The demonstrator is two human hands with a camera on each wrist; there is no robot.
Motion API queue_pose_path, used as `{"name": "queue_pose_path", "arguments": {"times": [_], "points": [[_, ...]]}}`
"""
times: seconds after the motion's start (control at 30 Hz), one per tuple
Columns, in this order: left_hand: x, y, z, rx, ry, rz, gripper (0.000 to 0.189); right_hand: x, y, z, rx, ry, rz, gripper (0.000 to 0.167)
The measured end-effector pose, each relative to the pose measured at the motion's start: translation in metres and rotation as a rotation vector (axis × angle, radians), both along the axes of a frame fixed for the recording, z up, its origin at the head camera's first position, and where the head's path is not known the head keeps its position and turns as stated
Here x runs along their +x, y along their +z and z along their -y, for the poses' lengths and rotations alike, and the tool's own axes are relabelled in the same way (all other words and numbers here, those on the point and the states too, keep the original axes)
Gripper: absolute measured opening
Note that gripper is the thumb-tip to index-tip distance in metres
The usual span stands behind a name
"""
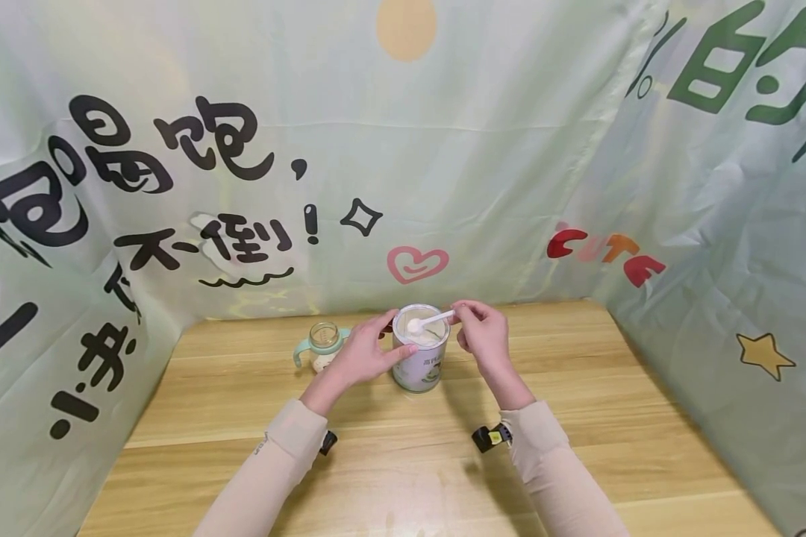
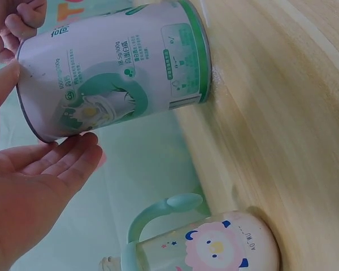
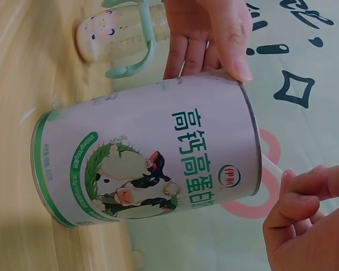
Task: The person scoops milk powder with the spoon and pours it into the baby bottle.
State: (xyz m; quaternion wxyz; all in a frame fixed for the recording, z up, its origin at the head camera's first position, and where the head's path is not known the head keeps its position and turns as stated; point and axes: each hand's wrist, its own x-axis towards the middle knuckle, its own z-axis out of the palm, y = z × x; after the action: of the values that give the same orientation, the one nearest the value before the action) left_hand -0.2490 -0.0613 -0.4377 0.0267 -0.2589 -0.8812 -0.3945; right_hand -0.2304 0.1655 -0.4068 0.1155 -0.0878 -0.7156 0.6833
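A white and green can of milk powder with a cow picture stands upright on the table, its top off. My left hand holds it at the rim, thumb on the near side, the other fingers against the left side. Between thumb and fingers of my right hand is the handle of a white scoop. The scoop's bowl, heaped with pale powder, is over the can's mouth. Left of the left hand stands a baby bottle with green handles, its neck uncapped; a pink animal face is printed on it.
The wooden table runs back to a pale green printed cloth, which also hangs along the left and right sides. Some white powder lies at the foot of the can. Something dark shows behind the can, mostly hidden.
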Motion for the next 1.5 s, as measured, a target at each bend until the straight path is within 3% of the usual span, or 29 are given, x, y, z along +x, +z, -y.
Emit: {"name": "queue_pose_path", "arguments": {"times": [0.47, 0.83, 1.23, 1.5], "points": [[-0.005, 0.003, 0.005, -0.031, -0.005, 0.019, 0.091, 0.002, 0.009, 0.0, -0.053, -0.019, -0.041, 0.022], [-0.004, 0.013, 0.019, -0.064, 0.087, -0.011, 0.08, 0.002, 0.018, 0.01, -0.066, -0.002, -0.07, 0.022], [-0.003, 0.023, 0.054, -0.023, 0.133, -0.072, 0.079, -0.002, 0.023, 0.035, -0.103, 0.041, -0.079, 0.019], [-0.002, 0.021, 0.071, -0.032, 0.173, -0.095, 0.078, -0.004, 0.02, 0.054, -0.127, 0.083, -0.069, 0.019]]}}
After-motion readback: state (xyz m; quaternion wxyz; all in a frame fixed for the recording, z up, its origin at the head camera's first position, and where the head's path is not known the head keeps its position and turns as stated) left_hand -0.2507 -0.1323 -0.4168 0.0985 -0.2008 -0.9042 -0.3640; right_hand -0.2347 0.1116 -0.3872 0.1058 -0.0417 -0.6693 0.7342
